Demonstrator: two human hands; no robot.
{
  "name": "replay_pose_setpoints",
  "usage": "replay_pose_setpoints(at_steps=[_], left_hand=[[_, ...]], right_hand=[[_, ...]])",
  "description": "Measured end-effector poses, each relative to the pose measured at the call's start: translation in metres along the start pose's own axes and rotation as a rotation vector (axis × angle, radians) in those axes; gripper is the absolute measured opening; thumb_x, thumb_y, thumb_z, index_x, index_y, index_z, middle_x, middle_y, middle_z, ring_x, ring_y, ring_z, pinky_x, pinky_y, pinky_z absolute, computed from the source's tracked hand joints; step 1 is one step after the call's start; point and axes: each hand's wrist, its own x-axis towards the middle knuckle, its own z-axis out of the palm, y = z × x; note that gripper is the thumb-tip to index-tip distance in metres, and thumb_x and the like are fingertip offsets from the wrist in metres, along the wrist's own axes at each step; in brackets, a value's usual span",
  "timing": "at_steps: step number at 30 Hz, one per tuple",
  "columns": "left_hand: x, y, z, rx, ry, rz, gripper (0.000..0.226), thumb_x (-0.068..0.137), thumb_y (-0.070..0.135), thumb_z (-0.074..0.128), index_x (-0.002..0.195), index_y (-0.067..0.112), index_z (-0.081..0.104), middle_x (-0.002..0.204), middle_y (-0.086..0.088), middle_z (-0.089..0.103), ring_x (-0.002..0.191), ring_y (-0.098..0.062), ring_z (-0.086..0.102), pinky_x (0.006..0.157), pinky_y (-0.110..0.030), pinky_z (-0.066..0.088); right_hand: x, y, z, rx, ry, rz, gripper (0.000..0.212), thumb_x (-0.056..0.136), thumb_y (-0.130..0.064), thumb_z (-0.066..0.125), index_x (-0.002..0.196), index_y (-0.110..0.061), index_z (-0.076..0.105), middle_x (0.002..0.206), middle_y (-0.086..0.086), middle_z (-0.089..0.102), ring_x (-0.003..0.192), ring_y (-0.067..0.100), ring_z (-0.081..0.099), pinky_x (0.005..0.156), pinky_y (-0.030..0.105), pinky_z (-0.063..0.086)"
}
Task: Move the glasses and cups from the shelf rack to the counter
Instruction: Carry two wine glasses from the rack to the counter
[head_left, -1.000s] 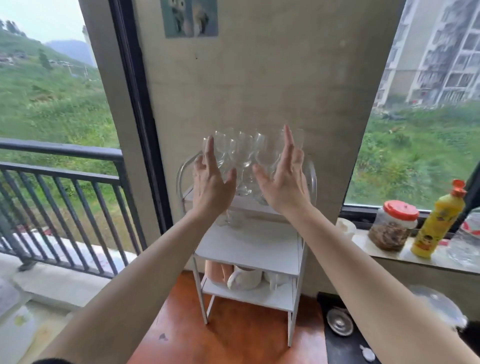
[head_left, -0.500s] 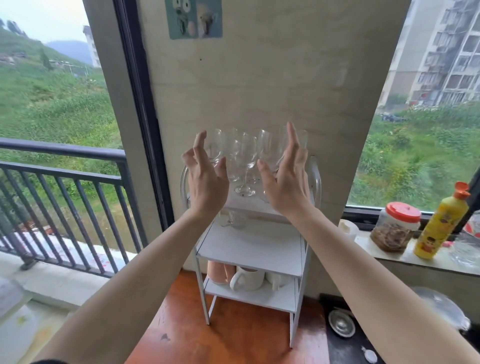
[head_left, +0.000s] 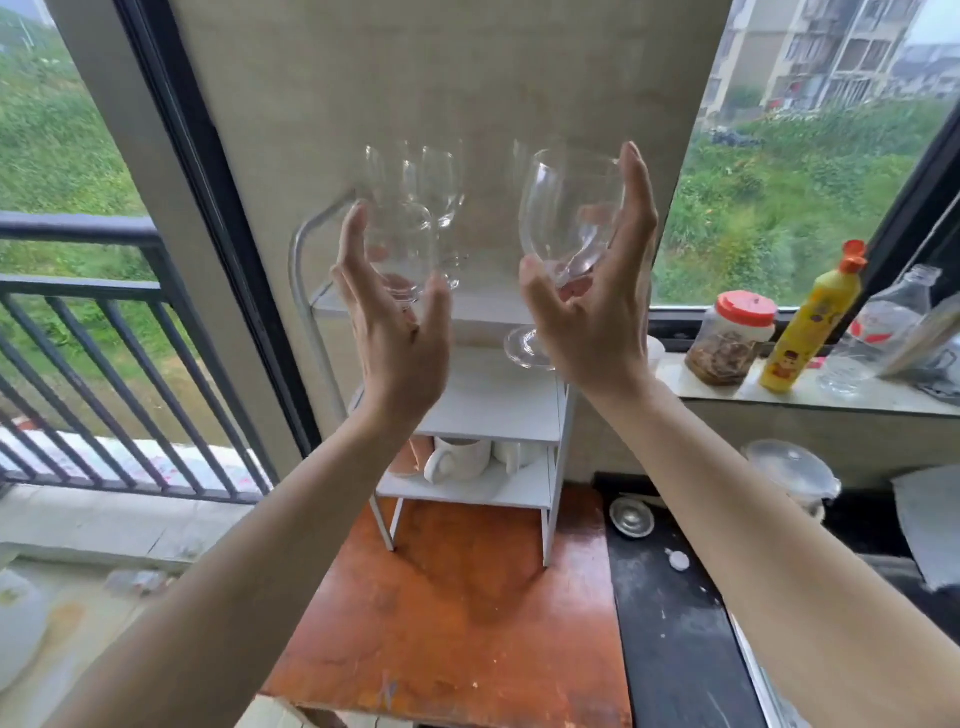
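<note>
My right hand cupped one wine glass by its bowl, just before the shelf rack. My left hand curled round a second glass over its top shelf. I judged both should come back slowly, clear of the remaining glasses.

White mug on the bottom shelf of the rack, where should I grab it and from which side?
Probably take the white mug by its handle, which sticks out toward the left. Come in level from the open front of the rack: the shelf just above leaves no room from the top.
</note>
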Motion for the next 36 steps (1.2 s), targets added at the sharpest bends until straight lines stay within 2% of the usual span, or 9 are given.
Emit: replay_pose_setpoints(at_steps=[4, 6, 9, 13, 19, 23, 25, 29, 36], left_hand=[[-0.038, 0.003, 0.016, -0.081, -0.106, -0.025, 0.071, 0.092, 0.008, 0.057, 0.151, -0.001, 0.019, 0.151, -0.013, 0.032, 0.115, -0.026, 0.049, 0.095, -0.041, 0.050], [-0.051, 0.015, 0.023, -0.141, -0.138, -0.071, 0.072, 0.092, 0.011, 0.056, 0.152, 0.006, 0.017, 0.148, -0.020, 0.036, 0.111, -0.041, 0.051, 0.090, -0.058, 0.049], [-0.073, 0.048, 0.037, -0.183, -0.186, -0.095, 0.072, 0.094, 0.015, 0.055, 0.154, 0.014, 0.015, 0.149, -0.023, 0.034, 0.125, -0.045, 0.046, 0.095, -0.065, 0.045], [-0.104, 0.121, 0.066, -0.282, -0.285, -0.099, 0.067, 0.095, 0.026, 0.055, 0.150, 0.028, 0.016, 0.146, -0.031, 0.036, 0.119, -0.046, 0.051, 0.092, -0.059, 0.049], [-0.219, 0.270, 0.125, -0.457, -0.453, -0.005, 0.068, 0.100, 0.026, 0.056, 0.153, 0.005, 0.018, 0.157, -0.003, 0.023, 0.147, -0.030, 0.030, 0.121, -0.038, 0.026], [-0.331, 0.386, 0.153, -0.611, -0.691, -0.057, 0.073, 0.099, 0.026, 0.059, 0.155, 0.009, 0.015, 0.157, -0.019, 0.030, 0.143, -0.036, 0.036, 0.117, -0.051, 0.030], [-0.382, 0.446, 0.163, -0.678, -0.815, -0.109, 0.077, 0.097, 0.031, 0.062, 0.155, 0.016, 0.014, 0.156, -0.016, 0.033, 0.142, -0.032, 0.039, 0.118, -0.050, 0.030], [-0.465, 0.558, 0.183, -0.797, -1.057, -0.208, 0.080, 0.089, 0.039, 0.066, 0.152, 0.018, 0.022, 0.127, -0.014, 0.060, 0.109, -0.028, 0.065, 0.101, -0.054, 0.048], [-0.591, 0.715, 0.238, -0.967, -1.306, -0.093, 0.054, 0.082, 0.045, 0.071, 0.129, 0.035, 0.046, 0.108, 0.027, 0.065, 0.102, 0.003, 0.064, 0.089, -0.031, 0.054]], right_hand=[[-0.029, 0.003, -0.031, -0.026, 0.020, 0.025, 0.086, 0.078, -0.017, 0.068, 0.149, 0.007, 0.024, 0.150, 0.007, 0.033, 0.119, 0.008, 0.048, 0.096, 0.038, 0.049], [-0.040, 0.002, -0.054, -0.052, 0.017, 0.054, 0.087, 0.078, -0.016, 0.068, 0.150, 0.003, 0.023, 0.150, 0.013, 0.037, 0.113, 0.017, 0.051, 0.094, 0.038, 0.049], [-0.053, 0.000, -0.104, -0.108, 0.019, 0.058, 0.087, 0.080, -0.021, 0.068, 0.152, -0.006, 0.021, 0.146, -0.013, 0.033, 0.116, 0.014, 0.049, 0.097, 0.041, 0.047], [-0.066, -0.005, -0.203, -0.264, 0.062, 0.066, 0.085, 0.081, -0.019, 0.071, 0.151, -0.009, 0.023, 0.137, -0.005, 0.041, 0.118, 0.020, 0.051, 0.101, 0.033, 0.045], [-0.121, -0.045, -0.417, -0.510, 0.152, 0.210, 0.094, 0.077, -0.028, 0.074, 0.155, -0.019, 0.022, 0.132, 0.001, 0.043, 0.116, 0.014, 0.053, 0.096, 0.016, 0.043], [-0.182, -0.090, -0.581, -0.724, 0.208, 0.356, 0.095, 0.072, -0.034, 0.070, 0.155, -0.016, 0.026, 0.125, 0.003, 0.049, 0.109, -0.005, 0.048, 0.088, 0.012, 0.042], [-0.211, -0.116, -0.658, -0.840, 0.215, 0.447, 0.095, 0.071, -0.043, 0.068, 0.154, -0.018, 0.028, 0.127, 0.007, 0.049, 0.109, 0.004, 0.049, 0.082, 0.013, 0.039], [-0.258, -0.167, -0.793, -1.031, 0.281, 0.544, 0.091, 0.070, -0.052, 0.064, 0.151, -0.026, 0.031, 0.125, 0.001, 0.049, 0.107, 0.000, 0.046, 0.077, 0.027, 0.043], [-0.325, -0.221, -0.969, -1.226, 0.553, 0.629, 0.086, 0.070, -0.044, 0.066, 0.148, -0.022, 0.036, 0.120, -0.017, 0.044, 0.101, -0.008, 0.045, 0.078, 0.027, 0.043]])
